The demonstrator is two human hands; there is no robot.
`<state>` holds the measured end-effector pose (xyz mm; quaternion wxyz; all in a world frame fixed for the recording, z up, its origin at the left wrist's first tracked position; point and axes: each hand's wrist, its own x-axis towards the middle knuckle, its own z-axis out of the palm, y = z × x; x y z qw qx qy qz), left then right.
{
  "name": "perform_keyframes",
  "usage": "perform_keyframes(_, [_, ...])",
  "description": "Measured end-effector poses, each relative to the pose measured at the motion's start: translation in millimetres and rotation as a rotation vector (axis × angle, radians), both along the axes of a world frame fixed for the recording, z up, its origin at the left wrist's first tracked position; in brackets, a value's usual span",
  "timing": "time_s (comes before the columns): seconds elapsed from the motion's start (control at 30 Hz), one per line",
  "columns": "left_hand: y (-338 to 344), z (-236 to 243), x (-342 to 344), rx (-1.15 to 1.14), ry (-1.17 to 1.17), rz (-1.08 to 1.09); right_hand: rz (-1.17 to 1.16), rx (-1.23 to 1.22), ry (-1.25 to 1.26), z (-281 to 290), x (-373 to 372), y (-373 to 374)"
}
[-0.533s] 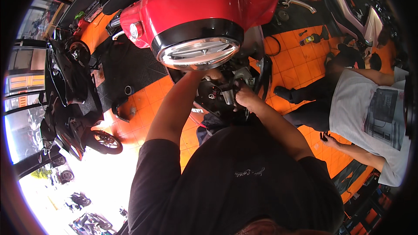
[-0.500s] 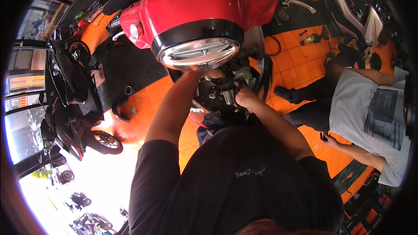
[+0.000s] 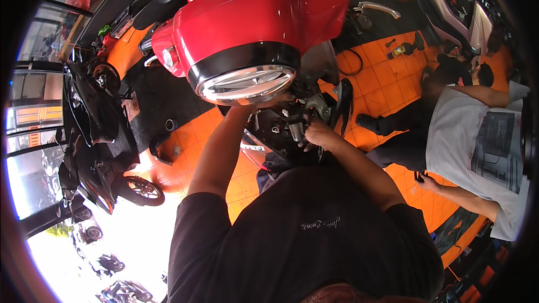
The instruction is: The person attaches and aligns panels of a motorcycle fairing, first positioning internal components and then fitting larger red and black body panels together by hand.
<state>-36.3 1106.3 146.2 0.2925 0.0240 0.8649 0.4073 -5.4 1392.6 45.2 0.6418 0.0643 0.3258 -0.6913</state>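
A red scooter front cover [image 3: 241,17] with a black-rimmed round headlight [image 3: 247,84] fills the top middle. My left hand [image 3: 274,100] reaches in just under the headlight; most of its fingers are hidden behind the lamp or in shadow. Below it lies the scooter's opened front section [image 3: 275,129], with dark parts and metal fittings exposed. On its right side my right hand [image 3: 319,133] is closed, fingers bent against the edge of a silver cylinder [image 3: 296,129]. What those fingers grip is too dark to make out.
A person in a grey shirt [image 3: 452,146] sits on the orange tiled floor [image 3: 382,76] at the right. Black motorcycles [image 3: 95,129] stand along the left. A spray can [image 3: 396,51] and a brake lever [image 3: 377,8] lie at the upper right.
The red cover and headlight have shifted a little left and down in view. My left hand stays beneath the lamp, and my right hand remains closed beside the silver cylinder.
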Motion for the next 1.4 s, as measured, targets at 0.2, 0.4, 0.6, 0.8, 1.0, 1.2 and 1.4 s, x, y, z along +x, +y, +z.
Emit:
perform_keyframes(0.2, [0, 27, 4, -0.044, 0.093, 0.005, 0.176, 0.319, 0.490, 107, 1, -20])
perform_keyframes(0.4, [43, 37, -14, -0.019, 0.102, -0.230, 0.167, 0.264, 0.282, 84, -3, -14])
perform_keyframes(0.6, [57, 23, -21, -0.171, -0.085, -0.602, 0.119, 0.244, 0.377, 71, 9, -19])
perform_keyframes(0.8, [46, -16, -16, -0.306, -0.172, -0.708, 0.148, 0.205, 0.409, 35, 15, -10])
perform_keyframes(1.0, [27, -24, -5, -0.272, -0.159, -0.558, 0.099, 0.651, 1.634, 93, 44, -23])
perform_keyframes(1.2, [9, 0, -2, -0.245, -0.004, -0.381, 0.151, 0.537, 1.061, 55, 50, -39])
perform_keyframes(1.4, [27, 56, 55, -0.130, 0.574, 0.197, -0.058, 0.574, 0.677, 35, 51, -68])
